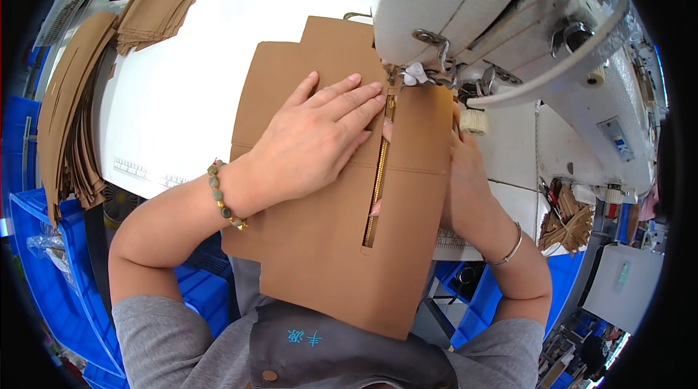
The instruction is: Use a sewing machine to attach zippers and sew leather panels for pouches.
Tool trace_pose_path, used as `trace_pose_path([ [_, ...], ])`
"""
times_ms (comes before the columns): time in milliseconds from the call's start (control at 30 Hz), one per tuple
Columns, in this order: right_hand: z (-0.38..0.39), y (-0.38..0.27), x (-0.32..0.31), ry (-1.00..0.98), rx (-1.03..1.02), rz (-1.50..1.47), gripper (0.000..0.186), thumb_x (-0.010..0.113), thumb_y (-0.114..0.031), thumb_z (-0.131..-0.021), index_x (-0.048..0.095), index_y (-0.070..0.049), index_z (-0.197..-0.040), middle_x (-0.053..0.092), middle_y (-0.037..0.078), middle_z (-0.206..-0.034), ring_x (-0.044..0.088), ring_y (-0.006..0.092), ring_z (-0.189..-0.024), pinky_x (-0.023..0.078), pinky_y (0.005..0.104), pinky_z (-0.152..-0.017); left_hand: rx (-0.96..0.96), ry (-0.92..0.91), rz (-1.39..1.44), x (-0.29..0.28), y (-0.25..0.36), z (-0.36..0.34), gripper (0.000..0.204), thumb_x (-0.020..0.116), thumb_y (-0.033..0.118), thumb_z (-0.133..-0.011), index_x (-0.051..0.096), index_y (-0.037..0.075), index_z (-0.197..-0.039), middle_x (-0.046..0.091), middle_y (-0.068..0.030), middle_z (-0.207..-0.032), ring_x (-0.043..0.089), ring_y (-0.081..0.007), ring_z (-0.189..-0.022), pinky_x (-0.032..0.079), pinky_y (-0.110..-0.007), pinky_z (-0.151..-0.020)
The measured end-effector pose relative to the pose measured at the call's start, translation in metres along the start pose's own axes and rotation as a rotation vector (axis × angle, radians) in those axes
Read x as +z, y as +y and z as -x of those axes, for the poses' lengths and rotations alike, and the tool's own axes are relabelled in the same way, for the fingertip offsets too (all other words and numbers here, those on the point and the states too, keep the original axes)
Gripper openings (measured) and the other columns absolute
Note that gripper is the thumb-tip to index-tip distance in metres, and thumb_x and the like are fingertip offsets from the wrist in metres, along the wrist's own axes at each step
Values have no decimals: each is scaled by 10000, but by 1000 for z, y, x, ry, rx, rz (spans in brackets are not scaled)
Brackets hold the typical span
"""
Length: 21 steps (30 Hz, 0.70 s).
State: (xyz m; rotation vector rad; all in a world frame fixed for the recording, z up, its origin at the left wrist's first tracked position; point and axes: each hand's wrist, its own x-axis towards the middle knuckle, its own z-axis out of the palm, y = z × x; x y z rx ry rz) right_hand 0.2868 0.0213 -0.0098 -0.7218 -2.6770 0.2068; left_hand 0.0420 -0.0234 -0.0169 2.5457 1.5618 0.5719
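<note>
A brown leather-like panel point(320, 222) with stepped corners lies across the sewing machine bed and hangs over its front edge. Through its long narrow slot shows a gold-toothed zipper point(377, 171). My left hand point(313, 138) rests flat on the panel, left of the slot, fingers stretched toward the needle area. My right hand point(465, 171) is at the panel's right edge, its fingers reaching underneath; bits of skin show through the slot beside the zipper, but most of those fingers are hidden. The slot's far end meets the presser foot point(391, 76) of the white sewing machine point(451, 11).
Stacks of brown cut pieces point(73, 113) stand at the left and far left. A bundle of small brown strips point(567, 222) sits right of the machine. Blue bins point(65, 273) are below the table on both sides. A dark apron point(327, 349) covers my lap.
</note>
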Motion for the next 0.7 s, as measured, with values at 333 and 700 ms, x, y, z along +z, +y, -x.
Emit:
trace_pose_path([
  [333,0,3,2,-5,-10,-28,747,771,-444,-820,626,-42,-1433,724,112,-1240,678,319,-1124,335,669,-1174,27,-11,12,0,-3,-1,482,609,151,-1023,565,91,-1499,557,-85,-1553,497,-322,-1459,356,-606,-1206],
  [700,1,3,3,-20,5,-5,840,774,-542,-809,600,-58,-1473,717,120,-1254,682,319,-1101,348,685,-1161,35,-75,-15,-1,-2,-2,494,609,137,-1015,555,91,-1505,503,-85,-1601,445,-321,-1495,334,-592,-1220],
])
